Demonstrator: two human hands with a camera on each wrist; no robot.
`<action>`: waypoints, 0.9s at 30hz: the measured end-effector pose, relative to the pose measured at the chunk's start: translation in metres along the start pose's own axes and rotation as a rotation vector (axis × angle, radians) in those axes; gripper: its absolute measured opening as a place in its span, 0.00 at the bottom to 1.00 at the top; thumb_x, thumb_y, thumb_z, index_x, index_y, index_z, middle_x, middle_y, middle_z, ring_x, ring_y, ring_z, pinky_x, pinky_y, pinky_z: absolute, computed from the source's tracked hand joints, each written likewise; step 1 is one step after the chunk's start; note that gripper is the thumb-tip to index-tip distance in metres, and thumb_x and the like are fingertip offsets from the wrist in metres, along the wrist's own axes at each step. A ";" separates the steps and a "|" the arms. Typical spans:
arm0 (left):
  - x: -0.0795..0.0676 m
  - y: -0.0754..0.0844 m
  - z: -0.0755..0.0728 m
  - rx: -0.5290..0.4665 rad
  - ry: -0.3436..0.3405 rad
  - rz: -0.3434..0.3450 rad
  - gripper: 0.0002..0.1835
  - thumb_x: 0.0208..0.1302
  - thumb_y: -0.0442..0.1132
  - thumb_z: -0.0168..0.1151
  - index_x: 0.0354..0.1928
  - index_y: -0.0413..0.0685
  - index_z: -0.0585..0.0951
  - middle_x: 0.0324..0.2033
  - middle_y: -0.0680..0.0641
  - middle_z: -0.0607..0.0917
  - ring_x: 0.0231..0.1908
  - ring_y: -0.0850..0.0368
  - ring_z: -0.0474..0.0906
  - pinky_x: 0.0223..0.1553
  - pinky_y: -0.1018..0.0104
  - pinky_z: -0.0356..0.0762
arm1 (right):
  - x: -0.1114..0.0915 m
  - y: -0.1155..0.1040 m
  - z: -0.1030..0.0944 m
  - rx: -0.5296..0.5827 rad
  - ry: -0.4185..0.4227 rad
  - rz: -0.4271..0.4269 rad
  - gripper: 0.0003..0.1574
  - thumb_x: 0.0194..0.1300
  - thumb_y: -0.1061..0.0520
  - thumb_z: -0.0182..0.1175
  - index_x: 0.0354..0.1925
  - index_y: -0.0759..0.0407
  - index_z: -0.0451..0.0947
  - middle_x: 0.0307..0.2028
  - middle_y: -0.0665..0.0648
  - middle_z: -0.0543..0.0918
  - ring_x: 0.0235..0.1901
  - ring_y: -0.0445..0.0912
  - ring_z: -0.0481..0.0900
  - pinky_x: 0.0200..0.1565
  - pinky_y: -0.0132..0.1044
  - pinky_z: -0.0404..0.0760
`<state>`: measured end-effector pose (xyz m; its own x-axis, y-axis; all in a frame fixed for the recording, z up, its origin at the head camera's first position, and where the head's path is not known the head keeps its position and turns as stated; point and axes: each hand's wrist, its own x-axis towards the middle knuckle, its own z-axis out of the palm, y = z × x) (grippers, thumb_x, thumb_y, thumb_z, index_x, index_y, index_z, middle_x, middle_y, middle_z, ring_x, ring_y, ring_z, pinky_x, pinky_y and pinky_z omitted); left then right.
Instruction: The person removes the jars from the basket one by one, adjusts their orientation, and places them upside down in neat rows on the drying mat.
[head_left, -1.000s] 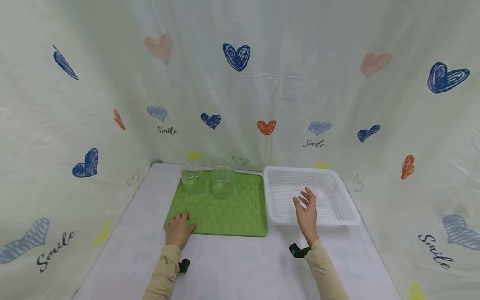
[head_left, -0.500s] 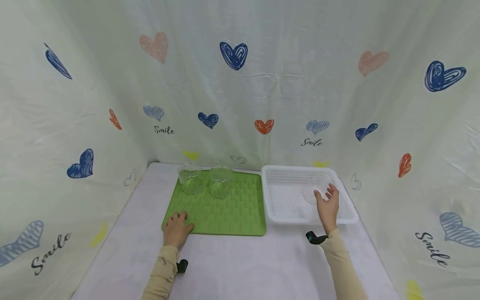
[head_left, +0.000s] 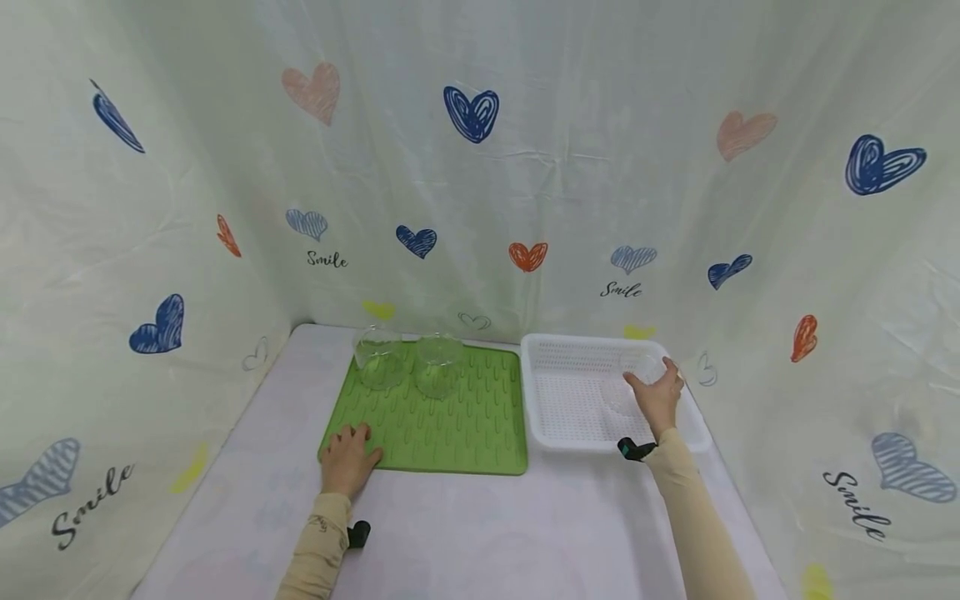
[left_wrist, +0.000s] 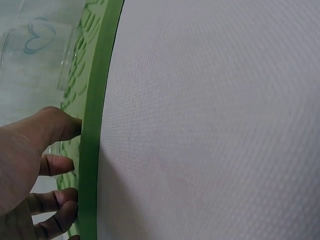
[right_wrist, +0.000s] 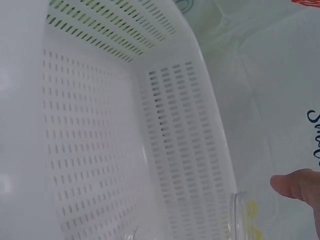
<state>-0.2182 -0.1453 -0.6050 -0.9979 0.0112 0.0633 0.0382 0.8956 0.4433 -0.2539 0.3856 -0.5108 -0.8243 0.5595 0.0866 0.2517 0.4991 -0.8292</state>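
In the head view my left hand rests its fingertips on the near left corner of a green drying mat. The left wrist view has the thumb and fingers bent lightly at the mat's edge. Two clear glasses stand side by side on the mat's far left part. My right hand is over the right part of a white perforated basket, thumb and fingers spread beside a clear glass inside. The right wrist view shows the thumb apart from the glass's rim; the other fingers are out of that view.
A white cloth covers the table under mat and basket. Behind and at both sides hangs a pale curtain printed with hearts. The basket's raised walls surround the glass inside it.
My right hand has moved right over the basket and come in beside the glass there. The left hand stays on the mat's corner. The view has shifted slightly.
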 end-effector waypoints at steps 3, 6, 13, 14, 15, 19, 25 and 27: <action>0.000 0.000 0.000 0.005 0.002 -0.004 0.19 0.59 0.47 0.66 0.44 0.43 0.74 0.42 0.36 0.75 0.44 0.35 0.71 0.40 0.42 0.72 | 0.005 -0.003 0.004 -0.037 -0.028 0.017 0.61 0.59 0.49 0.67 0.75 0.59 0.39 0.69 0.76 0.47 0.67 0.73 0.49 0.65 0.68 0.58; 0.000 -0.001 0.000 0.002 0.001 -0.007 0.19 0.59 0.47 0.66 0.44 0.43 0.74 0.42 0.36 0.75 0.44 0.35 0.71 0.40 0.42 0.71 | 0.010 -0.005 0.007 -0.058 -0.038 0.026 0.62 0.59 0.49 0.66 0.75 0.60 0.37 0.69 0.77 0.47 0.66 0.73 0.49 0.64 0.69 0.58; 0.000 -0.001 0.002 -0.005 0.004 -0.007 0.19 0.60 0.46 0.66 0.45 0.43 0.74 0.42 0.36 0.75 0.46 0.32 0.71 0.41 0.40 0.71 | 0.020 -0.002 0.015 -0.106 -0.035 0.046 0.63 0.57 0.50 0.68 0.75 0.61 0.38 0.67 0.79 0.49 0.64 0.73 0.51 0.62 0.68 0.60; 0.000 -0.001 0.001 -0.005 0.005 -0.006 0.19 0.59 0.47 0.66 0.45 0.43 0.74 0.42 0.36 0.75 0.46 0.32 0.71 0.41 0.40 0.71 | 0.021 -0.001 0.016 -0.111 -0.035 0.050 0.63 0.57 0.51 0.68 0.75 0.61 0.38 0.67 0.79 0.49 0.64 0.73 0.52 0.62 0.68 0.61; 0.000 -0.001 0.001 -0.004 0.006 -0.006 0.19 0.59 0.47 0.66 0.45 0.43 0.74 0.42 0.36 0.75 0.46 0.32 0.71 0.41 0.40 0.71 | 0.022 0.000 0.017 -0.115 -0.035 0.054 0.64 0.56 0.51 0.68 0.75 0.60 0.38 0.67 0.79 0.50 0.64 0.73 0.52 0.62 0.68 0.61; 0.000 -0.001 0.001 -0.003 0.010 -0.010 0.19 0.59 0.47 0.67 0.45 0.42 0.74 0.42 0.36 0.75 0.46 0.32 0.70 0.41 0.39 0.71 | 0.024 0.003 0.021 -0.112 -0.050 0.065 0.64 0.57 0.52 0.68 0.75 0.60 0.35 0.67 0.78 0.49 0.65 0.73 0.52 0.63 0.68 0.60; 0.001 -0.002 0.004 0.007 0.003 -0.022 0.19 0.59 0.47 0.67 0.45 0.43 0.74 0.42 0.36 0.75 0.47 0.33 0.71 0.41 0.39 0.71 | 0.026 0.011 0.025 -0.066 -0.046 0.074 0.70 0.56 0.54 0.69 0.75 0.58 0.27 0.69 0.78 0.45 0.67 0.73 0.49 0.65 0.67 0.57; 0.002 -0.002 0.004 0.010 0.000 -0.024 0.19 0.59 0.47 0.67 0.45 0.43 0.74 0.42 0.36 0.75 0.47 0.33 0.71 0.41 0.40 0.71 | 0.027 0.014 0.025 -0.035 -0.037 0.081 0.73 0.55 0.54 0.70 0.75 0.57 0.24 0.69 0.78 0.45 0.67 0.73 0.50 0.67 0.65 0.56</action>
<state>-0.2203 -0.1451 -0.6092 -0.9985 -0.0101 0.0533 0.0141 0.8999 0.4359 -0.2858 0.3908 -0.5337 -0.8188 0.5741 -0.0008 0.3349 0.4765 -0.8129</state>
